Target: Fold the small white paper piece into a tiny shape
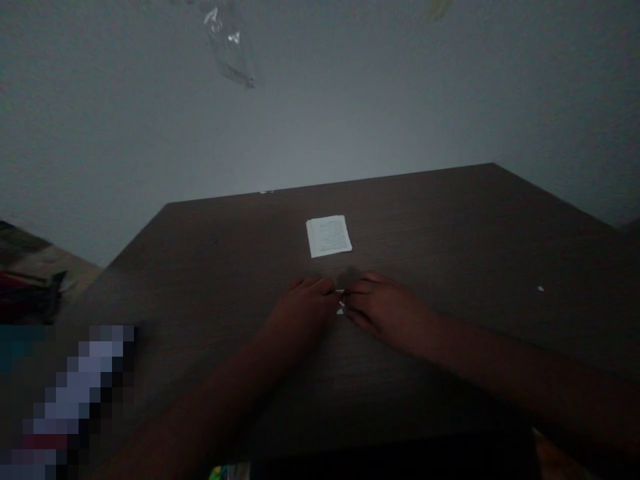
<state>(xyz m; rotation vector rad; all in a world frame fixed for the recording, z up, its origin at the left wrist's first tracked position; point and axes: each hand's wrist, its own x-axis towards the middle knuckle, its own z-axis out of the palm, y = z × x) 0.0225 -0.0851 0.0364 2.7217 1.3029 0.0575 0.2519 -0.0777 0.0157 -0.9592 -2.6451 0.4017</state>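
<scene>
A dim room in a home, most likely a bedroom or study corner: a dark wood-grain worktop [450,220] stands pushed against a plain, bare painted wall [350,100], with a small folded printed paper [329,235] lying on it. At the left edge, clutter of coloured items [27,280] (too dark to identify) lies beside the worktop.

Both hands [345,310] pinch small white scrap [341,308] (folded paper [329,235] beyond) on table [450,220].
</scene>
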